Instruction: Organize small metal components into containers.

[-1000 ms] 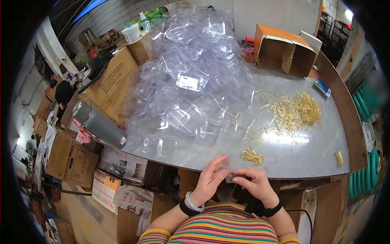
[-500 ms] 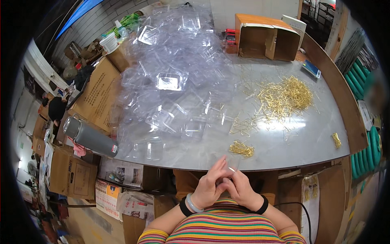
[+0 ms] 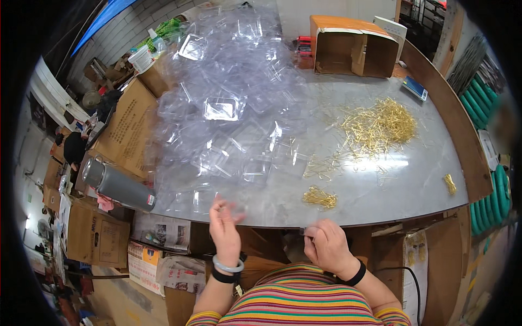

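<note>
My left hand is raised at the front edge of the table, its fingers apart and a little blurred, with nothing in them. Farther right, my right hand is closed in a pinch just off the table edge. A clear plastic piece hangs from its fingers, hard to make out against the dark background. A small bunch of gold wire hooks lies on the table beyond my right hand. Behind it spreads a larger heap of gold hooks. Clear plastic packages are piled over the left half of the table.
A grey bottle leans at the left edge beside a cardboard box. An orange-topped carton stands at the back, near a small blue box. Another small hook bunch lies far right. A wooden rail borders that side.
My hands have come apart. The left has moved left toward the plastic packages and its fingers have opened; the right stays near its place, pinching. The view has shifted slightly.
</note>
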`<state>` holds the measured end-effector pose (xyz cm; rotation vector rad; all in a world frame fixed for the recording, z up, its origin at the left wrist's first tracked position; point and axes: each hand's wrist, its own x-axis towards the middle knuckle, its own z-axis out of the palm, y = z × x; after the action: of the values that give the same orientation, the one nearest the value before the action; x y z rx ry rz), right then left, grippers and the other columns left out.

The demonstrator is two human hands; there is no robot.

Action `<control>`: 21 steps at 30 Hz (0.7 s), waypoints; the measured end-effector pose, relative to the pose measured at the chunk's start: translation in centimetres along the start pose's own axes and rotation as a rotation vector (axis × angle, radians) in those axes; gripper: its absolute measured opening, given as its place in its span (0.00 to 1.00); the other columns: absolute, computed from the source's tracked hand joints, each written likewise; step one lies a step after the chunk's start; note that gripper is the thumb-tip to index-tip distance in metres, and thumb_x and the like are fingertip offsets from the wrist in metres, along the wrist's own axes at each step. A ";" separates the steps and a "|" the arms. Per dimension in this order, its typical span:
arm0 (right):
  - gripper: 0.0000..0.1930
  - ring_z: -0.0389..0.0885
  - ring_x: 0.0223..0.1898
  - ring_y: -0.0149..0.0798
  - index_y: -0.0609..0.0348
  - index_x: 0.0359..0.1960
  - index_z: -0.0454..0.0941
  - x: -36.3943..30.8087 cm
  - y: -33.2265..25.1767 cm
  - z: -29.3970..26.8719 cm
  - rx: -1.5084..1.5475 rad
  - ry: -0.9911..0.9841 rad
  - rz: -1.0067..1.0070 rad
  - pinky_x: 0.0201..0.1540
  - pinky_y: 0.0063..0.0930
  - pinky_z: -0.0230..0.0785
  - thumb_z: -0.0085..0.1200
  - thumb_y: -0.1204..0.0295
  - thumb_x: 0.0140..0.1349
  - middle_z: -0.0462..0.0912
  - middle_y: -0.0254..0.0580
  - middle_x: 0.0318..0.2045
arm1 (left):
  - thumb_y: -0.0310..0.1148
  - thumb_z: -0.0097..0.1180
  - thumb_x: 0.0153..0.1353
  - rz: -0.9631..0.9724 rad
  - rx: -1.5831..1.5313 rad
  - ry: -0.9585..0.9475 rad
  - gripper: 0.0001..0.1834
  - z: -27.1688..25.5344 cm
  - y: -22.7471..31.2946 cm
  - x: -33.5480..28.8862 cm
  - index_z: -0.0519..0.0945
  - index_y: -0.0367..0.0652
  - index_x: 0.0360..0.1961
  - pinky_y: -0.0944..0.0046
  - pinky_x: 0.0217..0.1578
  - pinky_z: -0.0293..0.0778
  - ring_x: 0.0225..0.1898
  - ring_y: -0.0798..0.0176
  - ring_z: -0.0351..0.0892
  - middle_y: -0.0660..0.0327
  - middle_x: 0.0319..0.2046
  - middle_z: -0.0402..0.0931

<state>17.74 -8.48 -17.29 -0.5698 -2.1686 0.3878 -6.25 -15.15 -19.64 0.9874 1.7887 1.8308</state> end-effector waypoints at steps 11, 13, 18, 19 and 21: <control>0.15 0.74 0.37 0.49 0.61 0.44 0.72 1.1 0.1 -1.2 -0.045 -0.256 -0.011 0.42 0.41 0.68 0.57 0.80 0.54 0.75 0.44 0.36 | 0.26 0.55 0.63 0.464 0.813 -0.132 0.26 0.8 3.4 -2.4 0.69 0.35 0.63 0.46 0.63 0.55 0.64 0.40 0.59 0.41 0.66 0.58; 0.16 0.74 0.37 0.49 0.61 0.45 0.73 1.2 0.3 -0.8 -0.047 -0.259 -0.004 0.42 0.40 0.68 0.56 0.79 0.53 0.75 0.43 0.35 | 0.18 0.53 0.60 0.489 0.802 -0.243 0.18 1.4 2.0 -1.7 0.80 0.38 0.52 0.47 0.62 0.57 0.61 0.39 0.61 0.45 0.62 0.64; 0.20 0.75 0.37 0.46 0.60 0.50 0.74 0.2 0.4 -0.5 -0.069 -0.232 0.013 0.43 0.38 0.68 0.54 0.78 0.52 0.76 0.42 0.35 | 0.21 0.57 0.59 0.408 0.731 -0.231 0.17 1.7 0.8 -0.8 0.80 0.38 0.51 0.48 0.61 0.60 0.60 0.41 0.63 0.51 0.60 0.70; 0.21 0.75 0.38 0.44 0.58 0.52 0.75 0.0 0.4 -0.6 -0.097 -0.233 0.022 0.45 0.36 0.68 0.52 0.77 0.54 0.76 0.41 0.36 | 0.22 0.58 0.59 0.502 0.877 -0.177 0.17 1.9 1.6 -0.7 0.81 0.39 0.50 0.49 0.60 0.62 0.59 0.42 0.64 0.51 0.60 0.70; 0.21 0.75 0.37 0.42 0.56 0.52 0.76 0.0 0.6 -0.8 -0.109 -0.208 -0.005 0.45 0.35 0.68 0.53 0.76 0.54 0.76 0.39 0.35 | 0.23 0.59 0.59 0.599 1.015 -0.125 0.16 2.0 2.5 -1.0 0.81 0.40 0.50 0.50 0.59 0.64 0.58 0.42 0.65 0.50 0.59 0.70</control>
<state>18.60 -7.90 -17.09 -0.6063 -2.4016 0.3400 -3.69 -14.71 -17.48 2.1129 2.5519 0.9476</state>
